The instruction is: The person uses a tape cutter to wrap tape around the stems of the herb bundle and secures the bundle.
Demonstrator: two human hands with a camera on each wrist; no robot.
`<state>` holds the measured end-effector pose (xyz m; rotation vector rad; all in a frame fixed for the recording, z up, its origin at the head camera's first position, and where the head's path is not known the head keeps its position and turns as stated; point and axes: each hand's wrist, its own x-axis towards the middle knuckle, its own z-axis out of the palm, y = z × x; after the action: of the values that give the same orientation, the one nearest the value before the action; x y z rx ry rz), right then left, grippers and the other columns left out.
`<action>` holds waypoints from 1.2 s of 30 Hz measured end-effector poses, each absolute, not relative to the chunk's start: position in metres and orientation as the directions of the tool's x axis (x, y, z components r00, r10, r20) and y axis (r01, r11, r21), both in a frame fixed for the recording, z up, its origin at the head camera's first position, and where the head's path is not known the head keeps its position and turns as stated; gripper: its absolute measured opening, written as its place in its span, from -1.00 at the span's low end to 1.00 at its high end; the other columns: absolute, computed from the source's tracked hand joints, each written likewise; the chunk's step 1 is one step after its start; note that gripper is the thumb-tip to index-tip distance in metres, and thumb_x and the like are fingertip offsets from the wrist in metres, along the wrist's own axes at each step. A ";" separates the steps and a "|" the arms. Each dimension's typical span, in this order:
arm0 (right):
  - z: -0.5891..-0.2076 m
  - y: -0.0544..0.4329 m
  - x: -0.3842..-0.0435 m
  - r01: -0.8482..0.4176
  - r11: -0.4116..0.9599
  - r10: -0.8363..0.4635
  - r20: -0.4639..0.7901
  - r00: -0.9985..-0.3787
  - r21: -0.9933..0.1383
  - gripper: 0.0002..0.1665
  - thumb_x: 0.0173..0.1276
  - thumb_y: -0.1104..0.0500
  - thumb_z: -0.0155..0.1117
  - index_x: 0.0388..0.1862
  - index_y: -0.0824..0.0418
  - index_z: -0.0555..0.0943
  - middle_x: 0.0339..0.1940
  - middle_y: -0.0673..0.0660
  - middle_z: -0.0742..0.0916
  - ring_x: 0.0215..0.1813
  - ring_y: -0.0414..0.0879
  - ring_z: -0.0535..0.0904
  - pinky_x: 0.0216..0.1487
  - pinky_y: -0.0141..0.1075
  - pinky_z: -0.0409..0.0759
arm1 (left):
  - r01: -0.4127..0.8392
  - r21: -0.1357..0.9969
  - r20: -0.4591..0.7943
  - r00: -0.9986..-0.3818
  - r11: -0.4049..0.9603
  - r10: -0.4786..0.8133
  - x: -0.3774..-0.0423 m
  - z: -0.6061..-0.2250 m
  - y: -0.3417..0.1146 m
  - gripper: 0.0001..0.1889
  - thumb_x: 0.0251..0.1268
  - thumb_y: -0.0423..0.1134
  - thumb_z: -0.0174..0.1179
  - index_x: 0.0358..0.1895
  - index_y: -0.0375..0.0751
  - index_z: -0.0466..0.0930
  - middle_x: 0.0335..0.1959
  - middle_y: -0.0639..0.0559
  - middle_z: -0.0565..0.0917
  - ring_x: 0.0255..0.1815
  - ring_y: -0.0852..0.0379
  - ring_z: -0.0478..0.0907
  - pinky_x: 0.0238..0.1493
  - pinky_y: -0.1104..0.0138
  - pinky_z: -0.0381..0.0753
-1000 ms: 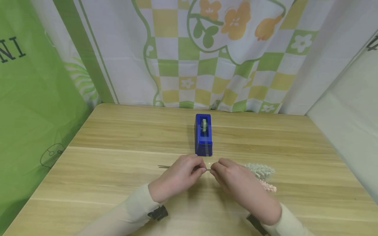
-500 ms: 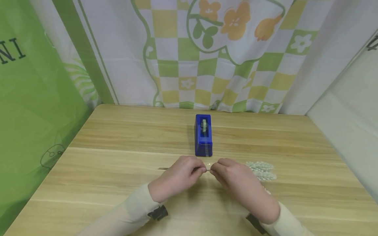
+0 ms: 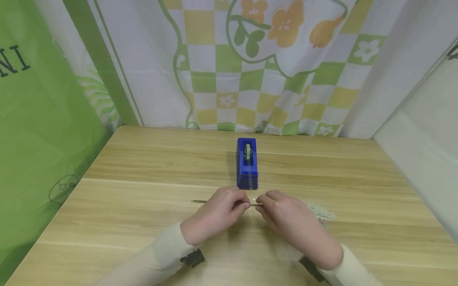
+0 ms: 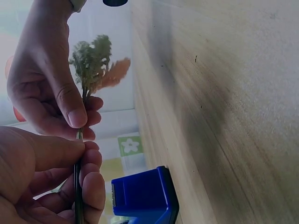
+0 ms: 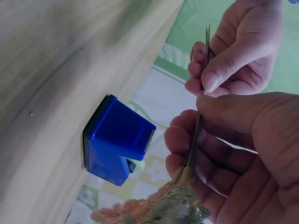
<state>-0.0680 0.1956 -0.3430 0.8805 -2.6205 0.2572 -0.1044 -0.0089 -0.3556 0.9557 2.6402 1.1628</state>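
My left hand (image 3: 216,216) and right hand (image 3: 288,218) meet fingertip to fingertip over the table, both pinching one thin bundle of flower stems (image 3: 198,201). The bare stem ends stick out left past the left hand. Beyond the right hand fluffy pale-green flower heads (image 3: 322,212) show; the left wrist view also has a pinkish-orange flower head (image 4: 114,74) beside the green ones. Between the thumbs lies a short, lighter stretch of stem. In the right wrist view the stems run along the right hand's fingers, with the heads below its palm.
A blue tape dispenser (image 3: 247,180) with a pale roll stands just beyond the hands, its toothed cutting edge towards them. The wooden table (image 3: 143,159) ends at a checked, flowered curtain (image 3: 229,87). Green cloth (image 3: 39,119) hangs at the left.
The flower heads have turned round with the stems: the pink one, visible a second ago in the head view, is now hidden there. The right hand's fingertips have shifted slightly right, widening the gap.
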 end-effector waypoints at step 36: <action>-0.346 0.194 -0.073 -0.603 0.797 -0.531 0.423 -0.734 -0.045 -0.90 0.36 0.24 0.49 -0.30 0.12 0.69 -0.40 -0.07 0.69 -0.36 -0.24 0.57 -0.43 -0.45 0.58 | 0.516 0.675 0.160 -0.800 0.527 0.579 -0.106 -0.356 -0.008 -0.83 0.52 -0.35 0.20 -0.12 -0.32 0.78 -0.24 -0.05 0.80 -0.25 0.14 0.65 -0.17 0.40 0.64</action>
<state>-0.0728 0.1943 -0.3464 0.8558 -2.5932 0.2506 -0.1060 -0.0078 -0.3559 0.9600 2.6709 1.1383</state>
